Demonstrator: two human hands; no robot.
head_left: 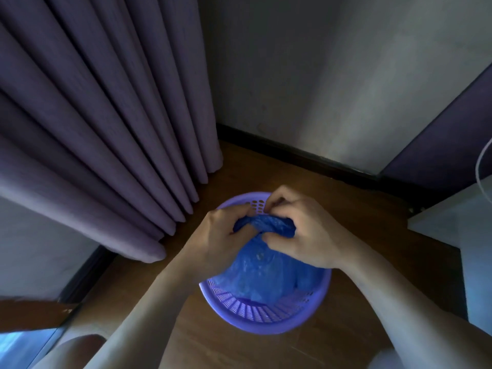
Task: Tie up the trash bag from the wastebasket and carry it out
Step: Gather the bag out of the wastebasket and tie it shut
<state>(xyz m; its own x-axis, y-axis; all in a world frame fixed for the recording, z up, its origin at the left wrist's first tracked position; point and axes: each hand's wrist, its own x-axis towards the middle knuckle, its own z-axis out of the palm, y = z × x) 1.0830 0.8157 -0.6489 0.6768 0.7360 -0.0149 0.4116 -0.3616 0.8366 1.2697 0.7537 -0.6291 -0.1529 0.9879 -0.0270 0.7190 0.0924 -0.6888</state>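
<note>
A blue plastic trash bag [262,272] sits inside a round purple perforated wastebasket [255,315] on the wooden floor. The bag's top is gathered into a twisted bunch above the basket's far side. My left hand [221,235] grips the left end of that bunch. My right hand [300,230] pinches the right end, fingers curled around the plastic. Both hands hover over the basket's far rim. The bag's lower part still rests inside the basket.
A purple pleated curtain [106,129] hangs to the floor at the left, close to the basket. A grey wall [306,89] with a dark baseboard stands behind. White furniture [458,230] is at the right. My knee [77,352] shows at the bottom left.
</note>
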